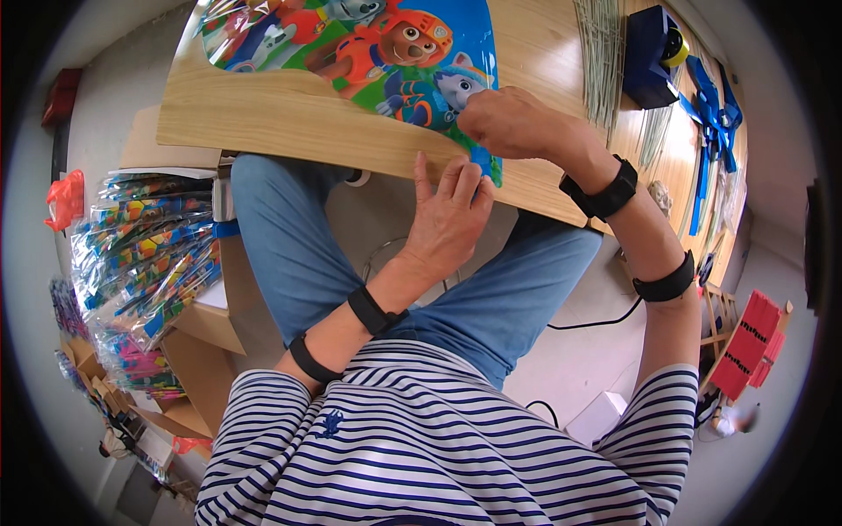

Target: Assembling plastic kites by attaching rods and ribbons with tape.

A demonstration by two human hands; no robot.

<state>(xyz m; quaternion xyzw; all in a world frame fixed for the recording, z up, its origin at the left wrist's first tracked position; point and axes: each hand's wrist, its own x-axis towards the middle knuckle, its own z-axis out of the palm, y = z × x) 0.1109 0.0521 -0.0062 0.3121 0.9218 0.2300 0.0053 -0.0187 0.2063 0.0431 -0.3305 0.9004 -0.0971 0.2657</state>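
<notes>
A glossy printed plastic sheet (368, 61) with cartoon animals on blue and green lies at the near side of the wooden table (263, 114). Its narrow corner reaches the table's front edge. There my left hand (445, 215) pinches that corner between thumb and fingers, its index finger stretched along the table edge. Just above it, my right hand (513, 127) rests on the sheet with its fingers curled under. Whatever those fingers grip is hidden beneath the hand.
Thin pale sticks (602, 61) lie in a bundle on the table's right, beside a dark blue tape dispenser (647, 61) and blue ribbons (715, 114). Clear-wrapped colourful packages (149, 250) fill a cardboard box (210, 329) at my left. Red bundles (747, 342) stand at the far right.
</notes>
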